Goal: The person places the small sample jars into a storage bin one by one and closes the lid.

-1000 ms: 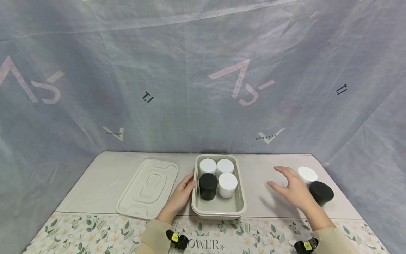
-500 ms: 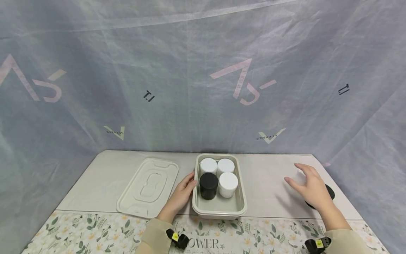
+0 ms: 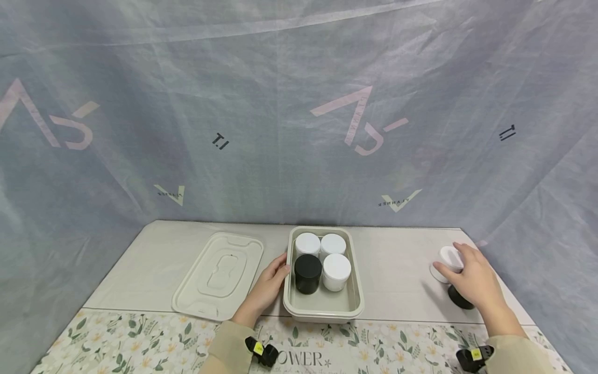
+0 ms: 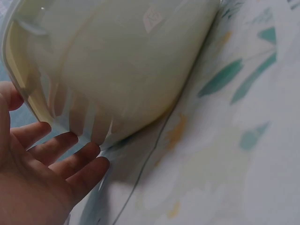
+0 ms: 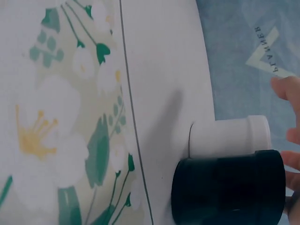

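My left hand [image 3: 267, 284] rests against the left side of a beige plastic box [image 3: 322, 314], thumb at the rim; in the left wrist view the fingers [image 4: 56, 147] touch its outer wall. Inside stand a black jar [image 3: 307, 274] and several white jars [image 3: 336, 271] with lids. At the right, my right hand [image 3: 477, 275] is spread over a white lidded jar [image 3: 449, 256], partly covering it. A black jar [image 3: 460, 298] beside it is mostly hidden under the hand. In the right wrist view, the thumb [image 5: 287, 87] stands apart from the white jar [image 5: 225, 137].
A beige lid [image 3: 224, 275] lies flat left of the box. A floral mat [image 3: 140, 340] runs along the front of the pale table surface [image 3: 392, 291]. Grey-blue fabric [image 3: 280, 114] hangs behind and at both sides.
My right hand has moved right, from left of the loose jars to over them; the white jar, hidden half a second ago, shows again between thumb and fingers. The left hand stays at the box.
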The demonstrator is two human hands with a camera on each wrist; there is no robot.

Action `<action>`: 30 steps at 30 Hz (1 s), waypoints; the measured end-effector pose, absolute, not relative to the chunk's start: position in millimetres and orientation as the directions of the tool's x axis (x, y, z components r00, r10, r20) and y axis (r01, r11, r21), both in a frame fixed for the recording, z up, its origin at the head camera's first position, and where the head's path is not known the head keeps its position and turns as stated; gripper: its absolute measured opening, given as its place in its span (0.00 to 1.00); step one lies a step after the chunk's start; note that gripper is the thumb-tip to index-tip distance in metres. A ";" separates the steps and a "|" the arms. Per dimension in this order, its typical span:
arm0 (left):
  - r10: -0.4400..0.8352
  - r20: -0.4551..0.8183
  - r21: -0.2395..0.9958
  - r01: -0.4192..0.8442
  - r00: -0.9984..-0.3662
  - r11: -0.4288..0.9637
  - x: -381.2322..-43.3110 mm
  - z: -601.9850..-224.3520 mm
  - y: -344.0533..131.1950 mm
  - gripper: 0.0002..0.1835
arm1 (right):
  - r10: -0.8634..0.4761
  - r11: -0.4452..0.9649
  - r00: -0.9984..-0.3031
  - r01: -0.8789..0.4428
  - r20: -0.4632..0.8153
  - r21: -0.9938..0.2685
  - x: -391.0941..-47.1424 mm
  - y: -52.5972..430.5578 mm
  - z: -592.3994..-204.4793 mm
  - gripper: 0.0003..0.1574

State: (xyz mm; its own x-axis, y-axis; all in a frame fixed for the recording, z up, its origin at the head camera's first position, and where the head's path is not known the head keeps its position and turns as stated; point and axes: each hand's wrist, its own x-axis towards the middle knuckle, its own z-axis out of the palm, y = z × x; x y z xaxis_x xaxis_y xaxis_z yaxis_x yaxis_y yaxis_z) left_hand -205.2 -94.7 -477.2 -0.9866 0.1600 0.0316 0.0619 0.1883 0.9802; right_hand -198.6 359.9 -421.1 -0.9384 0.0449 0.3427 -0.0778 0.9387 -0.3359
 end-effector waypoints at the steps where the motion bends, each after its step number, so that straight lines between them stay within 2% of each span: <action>1: 0.160 0.030 0.980 0.061 -0.987 0.189 -205.3 -477.4 -94.8 0.29 | 0.046 0.940 -0.943 -0.071 0.330 -0.333 -198.7 360.6 -421.8 0.51; 17: 0.157 0.038 0.981 0.067 -0.987 0.183 -204.3 -475.4 -95.1 0.29 | 0.114 0.960 -0.970 0.052 0.215 -0.274 -199.9 364.4 -425.8 0.49; 24: 0.160 0.019 0.983 0.048 -0.987 0.177 -186.9 -441.8 -93.5 0.26 | 0.146 0.959 -0.966 0.085 0.213 -0.271 -201.2 362.4 -427.1 0.42; 30: 0.166 0.019 0.984 0.048 -0.986 0.174 -187.5 -443.2 -93.8 0.27 | 0.144 0.954 -0.967 0.079 0.209 -0.290 -201.5 362.0 -427.8 0.44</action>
